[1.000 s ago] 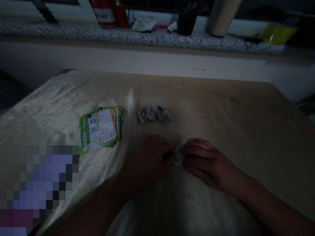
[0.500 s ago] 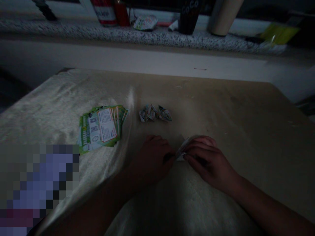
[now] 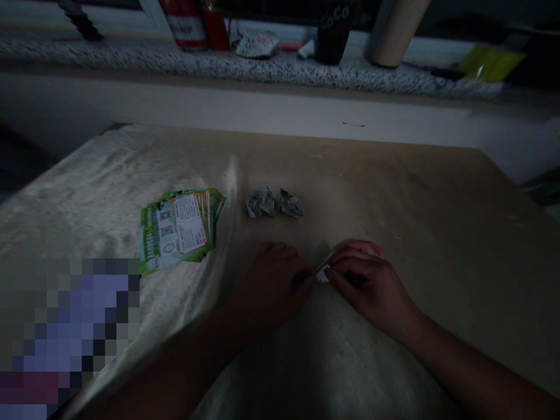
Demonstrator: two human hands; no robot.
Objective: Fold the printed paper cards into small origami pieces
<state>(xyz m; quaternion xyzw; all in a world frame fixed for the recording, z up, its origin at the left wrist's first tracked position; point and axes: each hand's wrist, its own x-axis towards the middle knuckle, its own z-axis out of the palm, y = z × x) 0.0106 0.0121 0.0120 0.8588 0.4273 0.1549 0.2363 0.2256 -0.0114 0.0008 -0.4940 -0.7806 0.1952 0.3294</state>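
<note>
My left hand [image 3: 273, 286] and my right hand [image 3: 371, 286] meet low on the table, fingers curled, both pinching a small folded piece of printed paper [image 3: 322, 273]. Only a corner of that paper shows between the fingertips. Beyond the hands lie two or three small folded paper pieces [image 3: 273, 203] in a row. A fanned stack of green printed paper sheets [image 3: 180, 228] rests to the left of my left hand.
The table wears a shiny pale cloth [image 3: 87, 192]. Behind it runs a speckled stone ledge [image 3: 245, 64] with a red can [image 3: 184, 23], a dark cup [image 3: 331, 32], a beige cylinder [image 3: 394, 29] and a yellow packet [image 3: 492, 61]. A pixelated patch covers the lower left.
The paper between my hands has become smaller and more hidden as my right fingers closed over it. My right hand has shifted slightly up. The left hand has barely moved.
</note>
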